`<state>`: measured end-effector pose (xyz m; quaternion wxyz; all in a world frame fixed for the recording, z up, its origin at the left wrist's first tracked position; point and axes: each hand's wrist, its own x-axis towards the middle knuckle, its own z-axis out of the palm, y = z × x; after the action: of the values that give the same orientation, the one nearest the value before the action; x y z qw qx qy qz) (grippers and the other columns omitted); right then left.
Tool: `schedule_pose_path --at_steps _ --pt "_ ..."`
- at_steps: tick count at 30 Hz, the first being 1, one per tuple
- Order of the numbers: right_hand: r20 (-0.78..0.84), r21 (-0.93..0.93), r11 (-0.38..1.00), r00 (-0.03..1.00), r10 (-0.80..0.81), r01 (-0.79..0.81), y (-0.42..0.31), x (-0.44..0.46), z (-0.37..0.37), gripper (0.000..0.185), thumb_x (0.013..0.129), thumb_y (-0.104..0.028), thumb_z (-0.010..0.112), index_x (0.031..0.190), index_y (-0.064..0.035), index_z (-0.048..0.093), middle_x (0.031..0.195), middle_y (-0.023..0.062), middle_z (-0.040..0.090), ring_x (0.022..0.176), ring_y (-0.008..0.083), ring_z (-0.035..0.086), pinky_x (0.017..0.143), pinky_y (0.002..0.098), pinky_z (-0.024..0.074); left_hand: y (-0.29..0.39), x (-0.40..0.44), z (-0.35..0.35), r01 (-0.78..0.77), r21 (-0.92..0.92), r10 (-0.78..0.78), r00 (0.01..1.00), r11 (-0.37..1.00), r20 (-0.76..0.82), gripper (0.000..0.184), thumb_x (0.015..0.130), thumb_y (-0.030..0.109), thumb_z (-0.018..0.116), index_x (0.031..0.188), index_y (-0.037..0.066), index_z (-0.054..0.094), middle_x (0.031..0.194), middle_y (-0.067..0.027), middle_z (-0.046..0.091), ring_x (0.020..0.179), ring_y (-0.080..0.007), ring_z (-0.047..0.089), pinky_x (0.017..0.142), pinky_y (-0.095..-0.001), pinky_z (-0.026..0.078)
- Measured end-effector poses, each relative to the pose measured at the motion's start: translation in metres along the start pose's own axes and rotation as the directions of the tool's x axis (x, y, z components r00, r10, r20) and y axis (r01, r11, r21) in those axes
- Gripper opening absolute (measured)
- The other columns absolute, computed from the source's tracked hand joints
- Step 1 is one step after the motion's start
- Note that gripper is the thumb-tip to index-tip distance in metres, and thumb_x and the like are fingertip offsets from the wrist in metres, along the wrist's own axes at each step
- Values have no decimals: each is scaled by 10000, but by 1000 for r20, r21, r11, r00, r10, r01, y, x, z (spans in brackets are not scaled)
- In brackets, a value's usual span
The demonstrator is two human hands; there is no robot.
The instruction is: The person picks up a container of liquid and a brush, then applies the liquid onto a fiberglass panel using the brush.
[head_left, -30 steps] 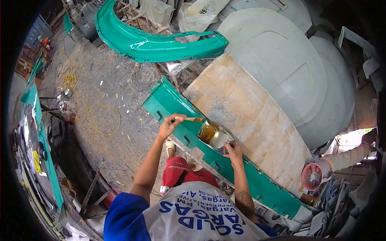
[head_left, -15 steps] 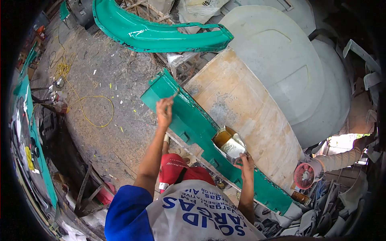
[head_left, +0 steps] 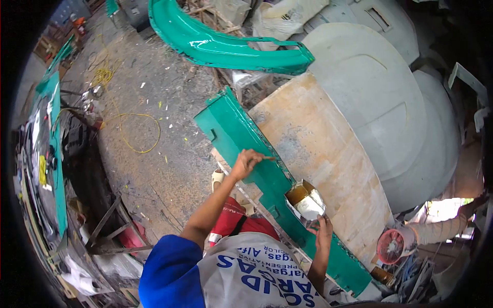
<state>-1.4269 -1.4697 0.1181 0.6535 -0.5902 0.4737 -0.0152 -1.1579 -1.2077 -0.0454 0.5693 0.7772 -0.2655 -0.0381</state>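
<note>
Left fingers (head_left: 251,155) around a brush (head_left: 268,158), blurred and partly hidden.

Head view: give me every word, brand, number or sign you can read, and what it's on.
"SOLID": shirt front, large, upside down, creased.
"ARGAS": same shirt, large, start unclear.
"argas,": same shirt, smaller.
"PRESENTATIVE": same shirt, smaller, start lost in folds.
"rgas, Alf": same shirt, smaller, partial.
"CILOR": same shirt, tiny, partial.
White print on red shorts: too small.
Dark mark on pale sack: too blurred to be sure.
</note>
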Motion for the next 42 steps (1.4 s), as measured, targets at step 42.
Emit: schedule_pose_path --at_steps 42 --pt "-61 94 995 998 -23 29 23 -26 -16 495 854 -300 673 1201 17 517 915 63 596 725 137 586 559 322 569 -25 63 -85 64 812 37 994 581 -105 340 762 76 596 1087 147 665 922 -81 558 904 -300 501 764 -465 385"
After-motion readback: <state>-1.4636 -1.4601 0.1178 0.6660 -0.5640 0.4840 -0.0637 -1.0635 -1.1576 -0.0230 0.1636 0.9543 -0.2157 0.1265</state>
